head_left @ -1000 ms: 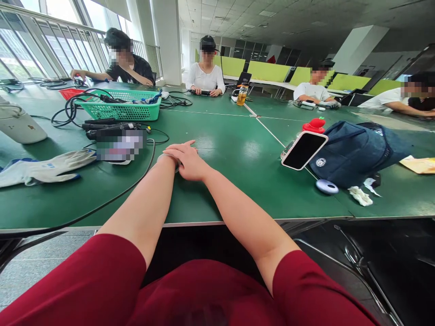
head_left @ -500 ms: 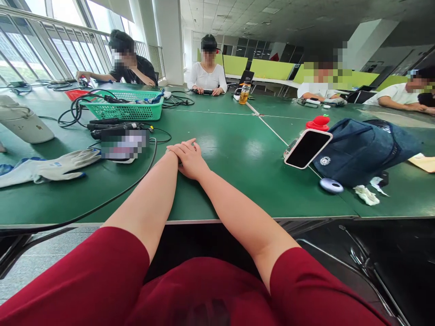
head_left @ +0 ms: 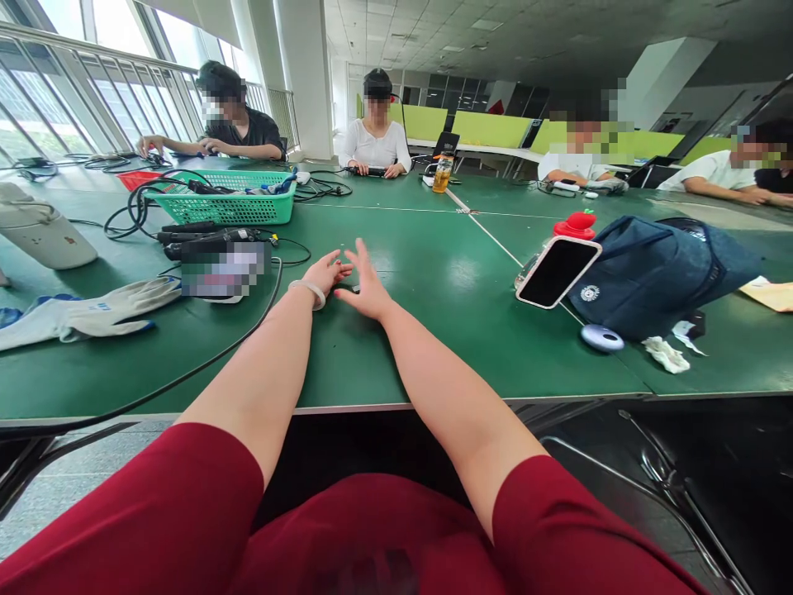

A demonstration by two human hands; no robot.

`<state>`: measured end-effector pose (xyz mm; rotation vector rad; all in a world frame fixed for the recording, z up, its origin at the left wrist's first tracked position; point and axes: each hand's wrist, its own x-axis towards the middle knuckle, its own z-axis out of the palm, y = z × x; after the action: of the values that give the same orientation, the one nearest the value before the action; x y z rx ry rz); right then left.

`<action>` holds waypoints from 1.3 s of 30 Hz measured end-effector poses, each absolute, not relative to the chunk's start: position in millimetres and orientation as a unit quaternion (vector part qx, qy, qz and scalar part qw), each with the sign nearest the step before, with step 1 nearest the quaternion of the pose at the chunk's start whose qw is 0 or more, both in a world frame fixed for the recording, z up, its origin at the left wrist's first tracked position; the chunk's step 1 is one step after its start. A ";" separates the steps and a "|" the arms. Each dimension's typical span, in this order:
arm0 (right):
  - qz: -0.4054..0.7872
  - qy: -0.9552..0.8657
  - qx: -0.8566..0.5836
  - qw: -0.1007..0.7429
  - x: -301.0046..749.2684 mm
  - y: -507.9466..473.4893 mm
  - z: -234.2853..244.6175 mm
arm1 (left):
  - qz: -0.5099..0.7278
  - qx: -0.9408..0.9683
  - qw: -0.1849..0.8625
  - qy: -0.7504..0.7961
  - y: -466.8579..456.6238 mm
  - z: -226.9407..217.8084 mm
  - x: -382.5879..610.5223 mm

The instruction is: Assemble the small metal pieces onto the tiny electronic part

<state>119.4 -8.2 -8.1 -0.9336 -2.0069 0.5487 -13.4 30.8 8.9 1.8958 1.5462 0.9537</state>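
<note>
My left hand [head_left: 327, 269] is low over the green table [head_left: 434, 347], its fingers apart and loosely bent, with nothing visible in it. A pale bangle [head_left: 317, 294] circles that wrist. Close on its right, my right hand [head_left: 368, 285] is open, thumb and fingers spread, also without anything in it. The fingertips of the two hands come near each other; whether they touch I cannot tell. To the left of my hands lie a black cable [head_left: 248, 330] and a phone-like object [head_left: 226, 273], partly pixelated.
On the left are white work gloves [head_left: 111, 310], a tilted pale container [head_left: 46, 227] and a green basket [head_left: 229, 202]. A propped phone [head_left: 557, 273], a navy bag [head_left: 657, 273] and a lilac round object [head_left: 602, 338] stand right. Several people sit around the table.
My right hand has lifted off my left hand and spread its fingers, uncovering the left wrist and bangle. Across the table, a person at the left has lowered a hand from the face.
</note>
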 end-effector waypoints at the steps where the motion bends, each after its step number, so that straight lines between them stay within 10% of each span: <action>1: 0.250 -0.763 -0.397 0.446 124.9 -1.3 -10.3 | 0.376 0.674 0.301 0.560 32.7 6.4 -15.1; 12: 0.554 -0.445 -0.384 0.589 153.5 30.7 -21.3 | 0.505 0.444 0.526 0.522 34.8 5.2 -21.4; 39: 0.575 -0.433 -0.393 0.573 179.3 40.8 -28.2 | 0.507 0.362 0.716 0.315 43.2 0.7 -46.0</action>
<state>179.3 40.8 -28.2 -0.9210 -1.0157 1.3472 -46.0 43.2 0.7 0.8009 0.6982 1.1219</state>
